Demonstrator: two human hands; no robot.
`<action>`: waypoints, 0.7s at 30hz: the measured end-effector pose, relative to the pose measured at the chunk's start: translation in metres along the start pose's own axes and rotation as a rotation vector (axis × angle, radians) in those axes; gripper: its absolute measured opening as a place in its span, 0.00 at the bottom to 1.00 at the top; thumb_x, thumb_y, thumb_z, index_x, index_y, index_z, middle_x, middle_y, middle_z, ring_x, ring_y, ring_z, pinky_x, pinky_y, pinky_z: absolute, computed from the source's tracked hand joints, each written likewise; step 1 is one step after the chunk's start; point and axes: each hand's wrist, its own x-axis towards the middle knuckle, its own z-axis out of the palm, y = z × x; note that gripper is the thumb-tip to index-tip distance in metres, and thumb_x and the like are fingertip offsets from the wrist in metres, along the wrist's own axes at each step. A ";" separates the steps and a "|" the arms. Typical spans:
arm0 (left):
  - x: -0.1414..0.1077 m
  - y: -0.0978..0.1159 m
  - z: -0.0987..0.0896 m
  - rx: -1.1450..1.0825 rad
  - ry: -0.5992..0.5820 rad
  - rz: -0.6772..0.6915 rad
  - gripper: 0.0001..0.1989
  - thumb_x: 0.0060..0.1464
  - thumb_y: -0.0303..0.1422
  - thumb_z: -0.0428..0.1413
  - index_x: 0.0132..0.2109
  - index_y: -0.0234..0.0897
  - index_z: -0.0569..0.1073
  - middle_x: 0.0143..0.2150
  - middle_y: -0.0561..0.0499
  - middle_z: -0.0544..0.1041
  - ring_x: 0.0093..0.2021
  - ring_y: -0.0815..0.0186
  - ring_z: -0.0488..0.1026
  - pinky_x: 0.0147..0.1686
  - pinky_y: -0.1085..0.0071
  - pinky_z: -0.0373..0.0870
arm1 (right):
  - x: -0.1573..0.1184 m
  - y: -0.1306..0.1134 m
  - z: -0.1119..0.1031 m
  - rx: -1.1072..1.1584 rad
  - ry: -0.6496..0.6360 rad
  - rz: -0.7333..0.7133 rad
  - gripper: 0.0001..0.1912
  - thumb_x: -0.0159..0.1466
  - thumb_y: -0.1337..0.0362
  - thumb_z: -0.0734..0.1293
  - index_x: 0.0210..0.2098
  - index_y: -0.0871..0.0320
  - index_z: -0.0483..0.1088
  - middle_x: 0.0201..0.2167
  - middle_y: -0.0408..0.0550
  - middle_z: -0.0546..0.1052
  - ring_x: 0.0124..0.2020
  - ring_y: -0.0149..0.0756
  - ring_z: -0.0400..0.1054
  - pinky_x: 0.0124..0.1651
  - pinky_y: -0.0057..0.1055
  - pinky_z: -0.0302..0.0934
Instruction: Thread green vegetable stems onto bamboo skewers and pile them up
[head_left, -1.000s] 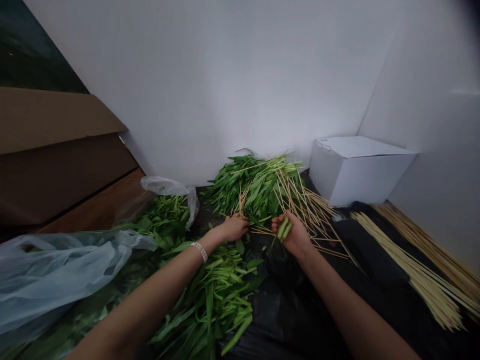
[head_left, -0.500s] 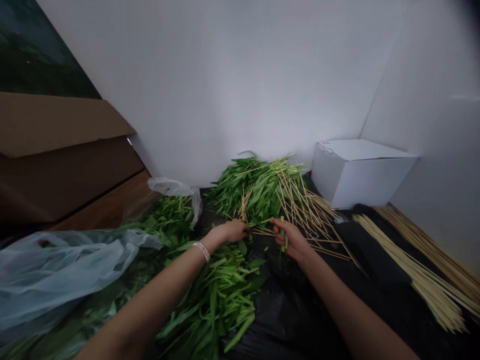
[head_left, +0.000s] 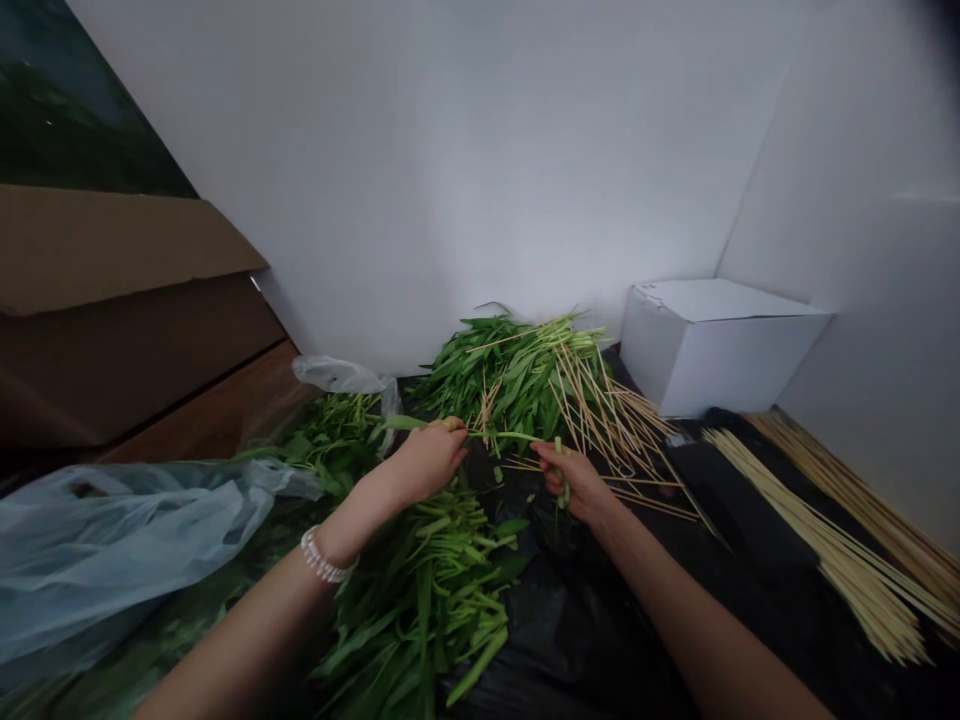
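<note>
A thin green stem (head_left: 514, 435) stretches between my two hands above the black plastic sheet (head_left: 592, 640). My left hand (head_left: 431, 457) is closed on its leafy part, and a leaf pokes out to the left of the fingers. The fingertips of my right hand (head_left: 570, 475) pinch the stem's other end, while short cut stem pieces (head_left: 561, 475) are held in the same hand. Below my left hand lies a pile of leafy stems (head_left: 442, 590). Behind both hands, thin wooden sticks (head_left: 600, 410) lie across another heap of greens (head_left: 502, 370).
A white box (head_left: 720, 350) stands at the back right. Bundled sticks (head_left: 840, 550) lie beside a dark flat object (head_left: 742, 505) on the right. On the left are a cardboard box (head_left: 112, 340), a translucent plastic bag (head_left: 127, 540) and more greens (head_left: 330, 440).
My left hand has moved left and slightly up, and the stem now shows stretched between my hands. My right hand has shifted only a little.
</note>
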 end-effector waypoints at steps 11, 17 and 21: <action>-0.021 0.035 -0.014 -0.010 0.056 0.064 0.16 0.62 0.31 0.49 0.55 0.42 0.71 0.59 0.44 0.70 0.58 0.56 0.67 0.54 0.58 0.66 | -0.011 -0.006 0.014 0.003 -0.060 -0.189 0.21 0.48 0.56 0.77 0.38 0.59 0.74 0.22 0.40 0.74 0.12 0.19 0.52 0.12 0.19 0.40; -0.020 0.025 -0.025 0.037 0.444 -0.109 0.13 0.62 0.36 0.51 0.49 0.41 0.76 0.49 0.42 0.73 0.50 0.54 0.68 0.49 0.55 0.67 | 0.000 -0.015 0.001 0.170 0.114 -0.193 0.21 0.49 0.49 0.76 0.30 0.59 0.73 0.18 0.39 0.72 0.12 0.18 0.51 0.11 0.18 0.40; -0.021 0.039 -0.022 -0.007 0.519 -0.002 0.14 0.64 0.37 0.49 0.46 0.40 0.78 0.37 0.46 0.77 0.40 0.60 0.71 0.44 0.61 0.67 | -0.002 -0.016 0.002 0.206 0.100 -0.181 0.20 0.51 0.49 0.76 0.30 0.59 0.72 0.18 0.40 0.72 0.12 0.19 0.52 0.11 0.19 0.40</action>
